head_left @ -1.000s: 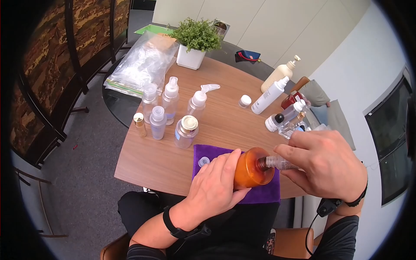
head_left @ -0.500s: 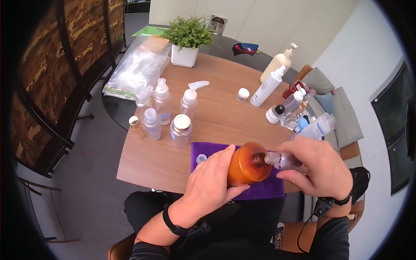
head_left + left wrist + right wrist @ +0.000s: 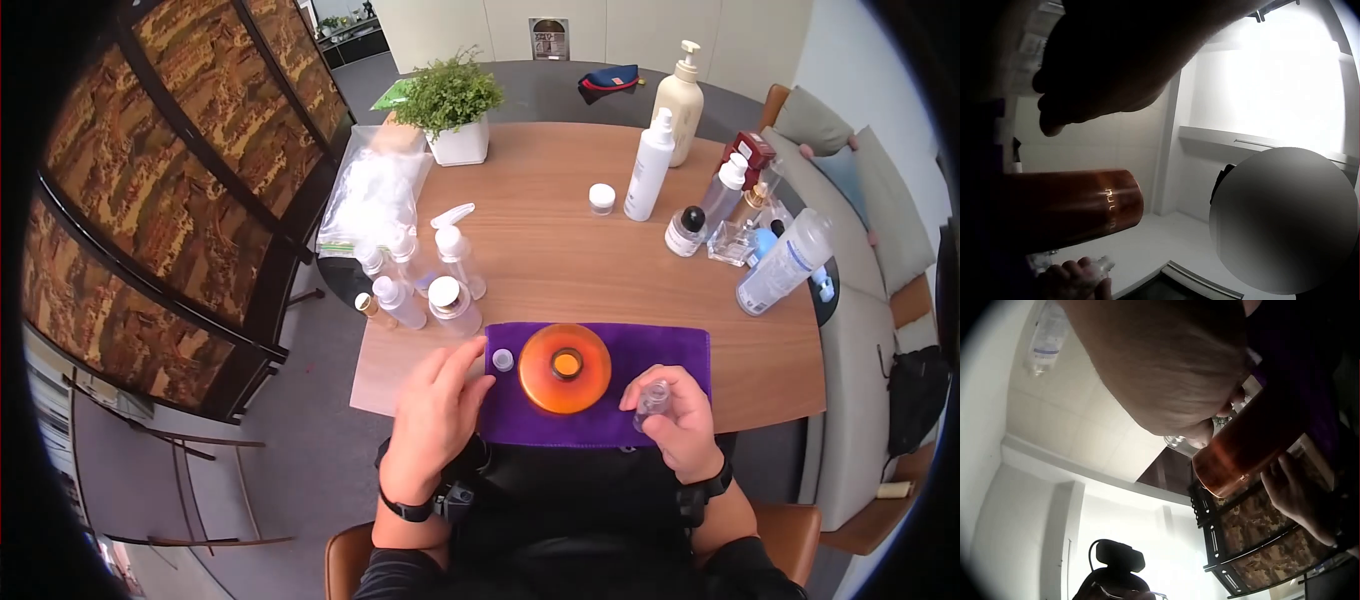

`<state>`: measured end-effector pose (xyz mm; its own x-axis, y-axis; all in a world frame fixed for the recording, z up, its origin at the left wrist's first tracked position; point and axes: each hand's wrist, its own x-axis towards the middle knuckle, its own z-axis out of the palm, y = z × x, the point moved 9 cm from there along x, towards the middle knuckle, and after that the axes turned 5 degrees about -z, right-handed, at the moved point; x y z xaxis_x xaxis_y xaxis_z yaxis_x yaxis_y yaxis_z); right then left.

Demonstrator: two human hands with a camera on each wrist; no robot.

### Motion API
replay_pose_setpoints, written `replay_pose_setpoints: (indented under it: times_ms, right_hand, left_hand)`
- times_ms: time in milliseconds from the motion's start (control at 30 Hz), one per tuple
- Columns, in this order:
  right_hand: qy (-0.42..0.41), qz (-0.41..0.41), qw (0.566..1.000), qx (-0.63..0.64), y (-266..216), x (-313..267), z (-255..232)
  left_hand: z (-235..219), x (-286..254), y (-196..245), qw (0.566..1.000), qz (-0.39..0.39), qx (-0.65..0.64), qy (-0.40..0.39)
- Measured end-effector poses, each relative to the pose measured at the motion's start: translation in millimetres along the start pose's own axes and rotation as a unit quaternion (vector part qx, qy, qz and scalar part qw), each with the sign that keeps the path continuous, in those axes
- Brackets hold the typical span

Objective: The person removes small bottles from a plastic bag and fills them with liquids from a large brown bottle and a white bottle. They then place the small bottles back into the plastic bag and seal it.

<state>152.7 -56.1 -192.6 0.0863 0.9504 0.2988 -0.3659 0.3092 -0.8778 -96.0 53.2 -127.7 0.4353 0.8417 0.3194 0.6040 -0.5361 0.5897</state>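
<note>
An amber bottle with an uncapped neck stands upright on a purple cloth. My right hand grips a small clear bottle with an open mouth, over the cloth's right part. To the left of the amber bottle, my left hand holds nothing, its fingers loosely bent. Just right of those fingertips a small clear cap lies on the cloth. In the left wrist view the amber bottle shows lettering on its side.
Several clear bottles, one with a pale cap, stand at the left behind the cloth. A white plant pot and a plastic bag are farther back. Pump bottles and a tall clear bottle stand at the right; a white jar is mid-table.
The amber bottle, earlier tilted in my left hand toward the small bottle's mouth, now stands upright on the cloth, let go. My right hand has moved away with the small bottle.
</note>
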Motion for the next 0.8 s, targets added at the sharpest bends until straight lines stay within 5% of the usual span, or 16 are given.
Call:
replay_pose_setpoints:
  times_ms: [200, 400, 533, 600, 800]
  right_hand:
    - [-0.07, 0.007, 0.997, -0.019, 1.0, 1.6, 9.8]
    - [-0.073, -0.016, 0.992, -0.097, -4.3, 4.9, 11.1]
    - [-0.098, -0.04, 0.98, -0.167, -12.4, 7.0, 14.4]
    - [-0.12, -0.045, 0.973, -0.191, -13.1, 5.9, 17.8]
    - [-0.121, -0.058, 0.97, -0.201, -18.9, 7.2, 21.5]
  left_hand:
    - [39.2, 3.1, 3.4, 0.998, 0.06, 0.031, 0.014]
    - [2.7, -18.8, 11.8, 0.995, -0.05, -0.028, 0.084]
    - [-20.1, -58.4, 74.2, 0.981, 0.09, -0.1, 0.142]
    - [-8.8, -60.8, 107.4, 0.982, 0.146, -0.072, 0.094]
    - [26.6, -43.4, 133.5, 0.978, 0.187, -0.066, 0.057]
